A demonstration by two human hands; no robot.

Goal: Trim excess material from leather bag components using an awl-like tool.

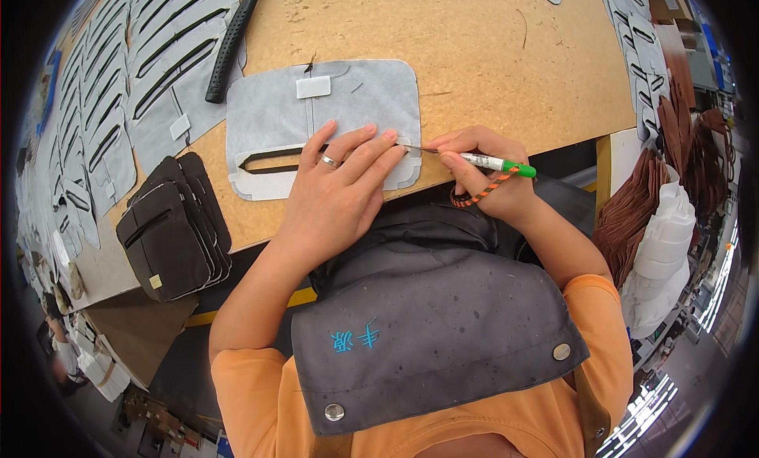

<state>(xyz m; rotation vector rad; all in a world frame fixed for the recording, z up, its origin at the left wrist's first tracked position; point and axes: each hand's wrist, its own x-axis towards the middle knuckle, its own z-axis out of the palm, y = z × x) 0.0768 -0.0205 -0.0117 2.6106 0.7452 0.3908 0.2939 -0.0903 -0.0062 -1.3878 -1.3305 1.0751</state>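
A grey fabric panel (364, 86) with rounded corners lies on the table in front of me. Near its lower edge runs a long slot framed by white strips, and a small white patch (313, 87) sits higher up. My left hand (340, 181), a ring on one finger, rests flat on the panel with fingers stretched across the slot's right part, hiding it. Between the fingers of my right hand (494, 169) is a slim pen-like tool (482, 162) with a white and green handle. Its thin metal tip points left at the slot's right end. An orange and black cord (482, 194) loops from it.
Left of the panel is a stack of dark brown pieces (170, 232). Rows of slotted grey panels (170, 39) cover the table's left side. A hammer-like black handle (229, 54) lies above. Brown material bundles (632, 197) and a white roll (664, 252) hang at right.
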